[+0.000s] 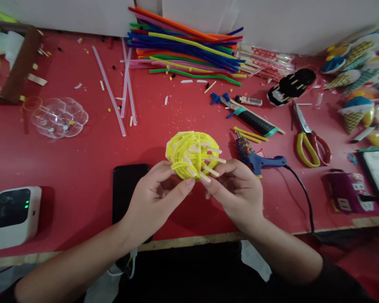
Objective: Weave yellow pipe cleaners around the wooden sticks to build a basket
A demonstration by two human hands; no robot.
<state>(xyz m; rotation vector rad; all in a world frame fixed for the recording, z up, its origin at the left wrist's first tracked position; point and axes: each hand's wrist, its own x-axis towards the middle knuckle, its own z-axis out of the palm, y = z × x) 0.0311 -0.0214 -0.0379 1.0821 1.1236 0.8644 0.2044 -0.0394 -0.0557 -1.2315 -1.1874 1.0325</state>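
Between my hands, above the red table, is a round yellow pipe-cleaner piece (pixel 194 149) with a pale edge at its left. Several short wooden sticks (pixel 212 170) poke out of its right and lower side. My left hand (pixel 159 189) grips its lower left, thumb in front along the bottom rim. My right hand (pixel 236 189) pinches the lower right, its thumb against a stick end. The fingers behind the piece are mostly hidden. Just right of my right hand lies a blue glue gun (pixel 262 160), its nozzle pointing up and left.
Pipe cleaners (pixel 189 46) in many colours lie piled at the back. Pliers (pixel 252 118) and scissors (pixel 308 141) are to the right. A black phone (pixel 126 185) rests beside my left hand. At left stand a clear flower-shaped tray (pixel 61 120) and a white device (pixel 15 216).
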